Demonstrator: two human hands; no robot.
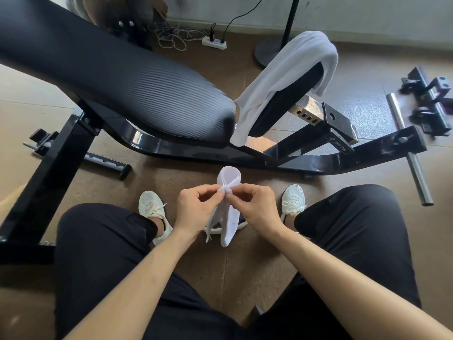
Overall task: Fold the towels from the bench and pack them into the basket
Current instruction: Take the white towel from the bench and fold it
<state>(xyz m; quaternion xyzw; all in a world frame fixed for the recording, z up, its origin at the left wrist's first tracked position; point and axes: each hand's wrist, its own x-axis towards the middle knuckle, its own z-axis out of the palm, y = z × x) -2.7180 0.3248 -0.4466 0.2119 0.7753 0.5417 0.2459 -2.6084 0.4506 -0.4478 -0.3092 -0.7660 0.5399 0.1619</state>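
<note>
A small white towel [229, 217] hangs in the air between my knees, doubled over with a loop at its top. My left hand [196, 207] and my right hand [257, 207] pinch it together at the same spot, fingertips almost touching. A second white towel [282, 79] lies draped over the seat pad of the black bench [134, 87], one end hanging down into the gap between the pads. No basket shows in view.
The bench's black frame [294, 158] runs across the floor just beyond my white shoes. Loose steel bars [414, 168] and black brackets [429, 99] lie at the right. A power strip [214, 42] with cables and a lamp stand base [267, 52] sit by the far wall.
</note>
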